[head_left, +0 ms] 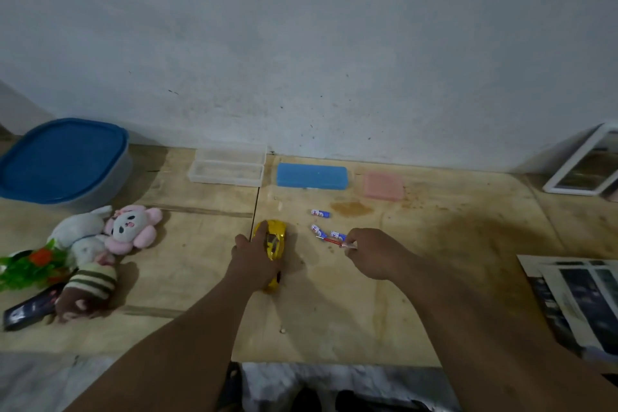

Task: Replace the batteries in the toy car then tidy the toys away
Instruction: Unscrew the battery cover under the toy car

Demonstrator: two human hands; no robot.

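A yellow toy car (275,237) lies on the wooden table near the middle. My left hand (255,262) grips it from the left side, covering its rear half. My right hand (371,252) pinches the handle end of a small red screwdriver (331,241) whose tip points left. Three small blue-and-white batteries (320,213) (317,229) (338,235) lie loose just beyond the screwdriver.
Along the wall sit a clear open case (227,167), a blue case (312,176) and a pink case (384,186). A blue-lidded tub (63,160) stands at far left. Plush toys (100,237), green plastic leaves (30,266) and a phone (28,311) lie left. Papers (575,298) lie right.
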